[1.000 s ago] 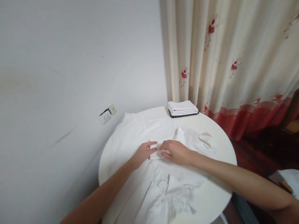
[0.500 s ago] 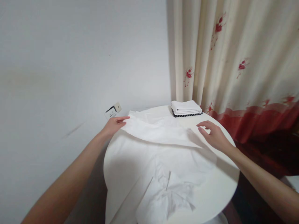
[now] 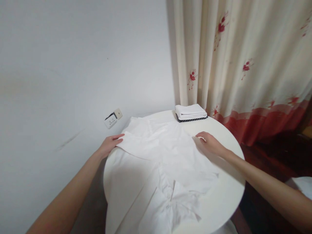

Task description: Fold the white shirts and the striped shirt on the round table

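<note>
A white shirt (image 3: 175,152) lies spread over a round white table (image 3: 229,191), its upper layer nearly flat and its lower front bunched in creases. At the shirt's left edge, my left hand (image 3: 110,145) pinches the cloth between thumb and fingers, lifting that edge slightly. My right hand (image 3: 210,143) is at the opposite edge with curled fingers, the fingertips closed at the cloth's border. Part of the grip there is hidden by the hand itself.
Toward the back of the table sits a stack of folded white cloth (image 3: 191,111) on a black-and-white edged piece (image 3: 193,119). A wall socket (image 3: 110,121) is at the left. Patterned curtains (image 3: 229,65) hang behind the table's right side.
The raised upper layer has come down flat onto the table. My left hand has moved down and nearer with the edge; my right hand has closed in from apart to the shirt's right edge.
</note>
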Tool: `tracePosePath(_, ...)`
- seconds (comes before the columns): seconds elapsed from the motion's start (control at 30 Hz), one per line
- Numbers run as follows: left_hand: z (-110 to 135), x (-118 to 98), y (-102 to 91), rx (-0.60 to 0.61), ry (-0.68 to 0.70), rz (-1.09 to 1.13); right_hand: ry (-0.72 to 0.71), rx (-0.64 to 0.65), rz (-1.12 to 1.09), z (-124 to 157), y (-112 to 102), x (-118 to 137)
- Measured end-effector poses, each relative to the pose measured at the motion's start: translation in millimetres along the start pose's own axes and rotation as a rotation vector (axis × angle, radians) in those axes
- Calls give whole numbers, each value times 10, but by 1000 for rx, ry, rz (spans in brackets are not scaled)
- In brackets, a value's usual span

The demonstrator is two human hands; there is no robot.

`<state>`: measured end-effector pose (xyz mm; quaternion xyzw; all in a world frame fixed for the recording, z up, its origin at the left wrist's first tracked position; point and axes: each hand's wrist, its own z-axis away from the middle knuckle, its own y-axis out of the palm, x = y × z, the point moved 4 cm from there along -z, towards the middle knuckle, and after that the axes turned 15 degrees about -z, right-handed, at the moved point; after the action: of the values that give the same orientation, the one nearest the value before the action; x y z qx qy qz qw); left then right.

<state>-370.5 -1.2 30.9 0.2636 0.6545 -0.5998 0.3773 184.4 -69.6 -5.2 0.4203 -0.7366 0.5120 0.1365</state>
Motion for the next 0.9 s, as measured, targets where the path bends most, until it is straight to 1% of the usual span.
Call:
tracePosePath(0.07,6,-30,-22,-14,0,22,-14,54,36,-78,141,48)
tracePosePath(0.13,20,-89,-52,-30,10,46,-38,119,70,-95,310,116)
tracePosePath(0.23,46,-174,-91,-37,15,59,-23,223,131,-29,539,163)
tracePosePath(0.33,42,-159,-98,0,-7,38,15,310,175,50,659,135)
tracePosePath(0.43,-11,-26,-83,22,-18,-44,15,335,207,77,674,118)
tracePosePath(0.53,-54,120,-65,-12,-1,-130,4,310,240,111,638,174)
tracePosePath(0.6,-32,167,-49,-39,18,-165,-60,290,235,181,600,266)
tracePosePath(0.63,-6,174,-39,-49,24,-175,-112,301,215,235,583,316)
tracePosePath(0.67,24,170,-26,-50,33,-177,-168,331,182,300,566,360)
tracePosePath(0.73,83,150,0,-45,38,-165,-238,454,90,440,537,392)
tracePosePath(0.8,122,131,20,-41,43,-145,-233,521,28,545,481,352)
tracePosePath(0.9,140,130,25,-65,55,-121,-178,540,12,626,398,260)
